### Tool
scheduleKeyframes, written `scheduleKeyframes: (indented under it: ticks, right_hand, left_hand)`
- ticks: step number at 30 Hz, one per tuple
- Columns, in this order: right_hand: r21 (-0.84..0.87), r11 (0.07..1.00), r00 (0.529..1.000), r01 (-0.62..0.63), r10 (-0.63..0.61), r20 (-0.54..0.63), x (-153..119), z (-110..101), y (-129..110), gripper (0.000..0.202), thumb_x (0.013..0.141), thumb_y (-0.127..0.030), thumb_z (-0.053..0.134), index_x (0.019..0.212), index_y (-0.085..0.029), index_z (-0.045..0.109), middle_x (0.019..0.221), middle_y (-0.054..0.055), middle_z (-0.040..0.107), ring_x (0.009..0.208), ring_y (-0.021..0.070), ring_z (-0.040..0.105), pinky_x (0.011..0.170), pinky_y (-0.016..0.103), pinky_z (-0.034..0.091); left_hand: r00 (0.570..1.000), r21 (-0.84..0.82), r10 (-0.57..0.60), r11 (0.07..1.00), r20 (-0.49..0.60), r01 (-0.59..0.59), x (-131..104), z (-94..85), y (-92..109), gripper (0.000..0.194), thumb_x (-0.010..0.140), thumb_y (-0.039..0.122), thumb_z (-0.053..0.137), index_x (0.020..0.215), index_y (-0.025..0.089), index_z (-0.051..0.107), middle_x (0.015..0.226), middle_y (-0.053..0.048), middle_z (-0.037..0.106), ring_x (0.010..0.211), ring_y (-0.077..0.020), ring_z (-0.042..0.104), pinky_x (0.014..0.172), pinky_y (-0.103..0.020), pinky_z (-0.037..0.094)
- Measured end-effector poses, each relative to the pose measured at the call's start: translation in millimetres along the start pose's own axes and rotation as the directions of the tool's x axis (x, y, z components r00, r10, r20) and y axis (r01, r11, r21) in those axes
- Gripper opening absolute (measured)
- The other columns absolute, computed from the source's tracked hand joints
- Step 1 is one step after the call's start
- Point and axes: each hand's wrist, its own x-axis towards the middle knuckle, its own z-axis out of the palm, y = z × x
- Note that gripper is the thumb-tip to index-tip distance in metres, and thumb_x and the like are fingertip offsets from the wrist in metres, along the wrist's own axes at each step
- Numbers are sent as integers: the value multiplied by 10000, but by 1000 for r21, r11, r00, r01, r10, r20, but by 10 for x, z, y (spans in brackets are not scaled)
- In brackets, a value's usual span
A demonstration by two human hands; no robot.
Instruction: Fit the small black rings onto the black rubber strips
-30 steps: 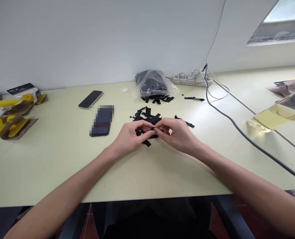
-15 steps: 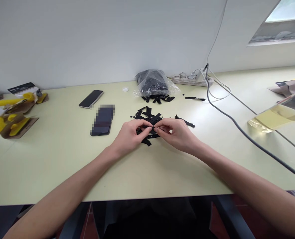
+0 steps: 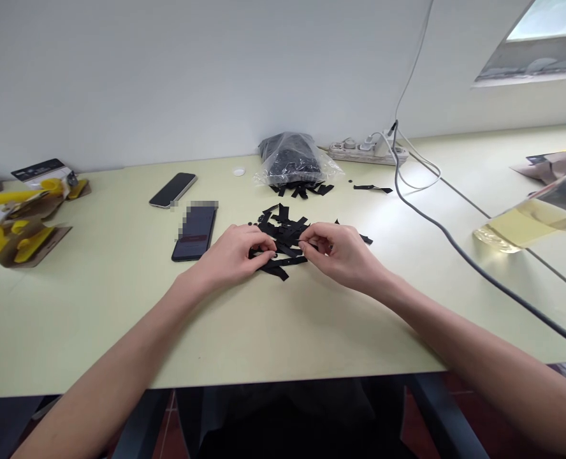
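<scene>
Several black fabric strips (image 3: 287, 233) lie in a loose pile at the middle of the pale table. At the pile's left side, my left hand (image 3: 239, 255) is closed, thumb and fingertips pinching a small dark round piece (image 3: 275, 255). My right hand (image 3: 343, 255) is pinched at the right side of the pile, with a black strip between its fingertips, largely hidden by the fingers. A gap separates the two hands, and strips show between them. Small black discs (image 3: 250, 224) lie just beyond my left hand.
Behind the pile sits a clear bag of black pieces (image 3: 292, 159), beside a power strip (image 3: 359, 152). Two phones (image 3: 194, 233) (image 3: 173, 190) lie to the left, yellow items (image 3: 34, 239) farther left. A dark cable (image 3: 478, 271) and a container of yellow liquid (image 3: 522, 223) are right.
My left hand has moved left, away from my right hand; their fingertips met before and are now apart. The small round piece now shows at my left fingertips.
</scene>
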Motion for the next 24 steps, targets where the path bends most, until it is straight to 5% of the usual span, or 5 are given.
scheduleKeyframes:
  ticks: [11,18,21,24]
  right_hand:
    - [3,1000,999,11,-11,34,3,25,-18,143,917,-230,602,805,-183,678,696,4,640,601,119,483,594,277,379]
    - [6,999,998,-50,50,33,20,49,24,165,912,-253,603,786,-172,673,642,-8,605,568,110,461,565,274,362]
    - [-8,997,995,-79,79,53,22,67,29,153,889,-222,593,774,-171,680,621,-10,593,551,109,447,544,273,341]
    - [3,998,994,-68,68,84,10,91,37,156,887,-222,590,776,-175,689,622,-11,586,561,110,444,537,269,334]
  left_hand:
    - [988,-77,-98,991,118,108,-27,86,-39,213,1005,337,532,952,212,696,989,-60,688,916,-222,620,765,-320,472]
    - [989,55,79,995,123,-86,-30,145,95,175,1040,222,430,943,191,572,952,-61,634,904,-223,553,853,-377,436]
    - [986,-80,140,988,94,-132,-14,212,155,164,1044,218,431,964,195,572,962,-62,641,897,-207,565,804,-335,454]
    - [998,-276,66,959,-5,-65,-4,245,169,128,1045,256,478,1075,212,595,1024,-47,671,895,-175,608,786,-294,482]
